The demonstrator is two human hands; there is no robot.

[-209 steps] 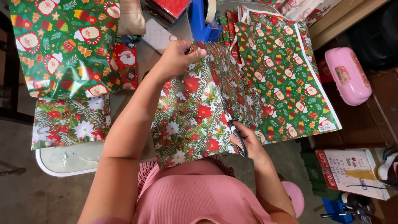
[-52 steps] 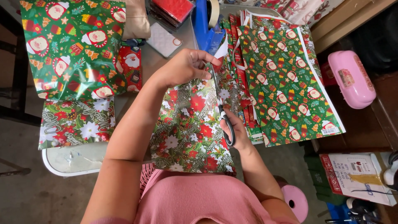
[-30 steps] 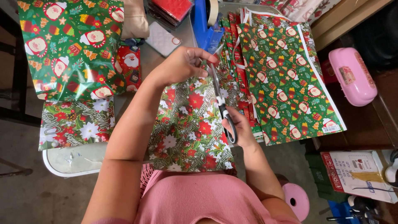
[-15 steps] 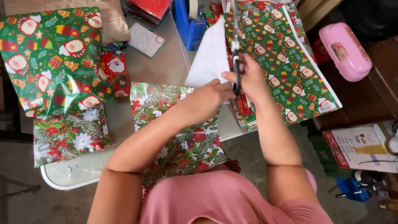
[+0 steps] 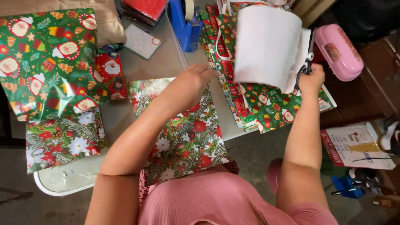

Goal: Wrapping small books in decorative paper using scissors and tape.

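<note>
1. A sheet of wrapping paper (image 5: 183, 133) with red flowers on green lies flat on the table (image 5: 162, 66), its near end hanging over the edge toward the person.
2. The left hand (image 5: 189, 83) rests palm-down on the sheet's far end, fingers loosely spread.
3. The right hand (image 5: 312, 79) is closed around the handles of scissors (image 5: 306, 66), lifted above the table.
4. A cut piece of paper (image 5: 266, 46), white side showing, curls up beside the scissors blades.
5. Under it lies a stack of green bags (image 5: 266, 100) with red trim.
6. Farther off: a blue tape dispenser (image 5: 185, 25), a pink case (image 5: 337, 50), and wrapped parcels (image 5: 46, 62) at the left.
</note>
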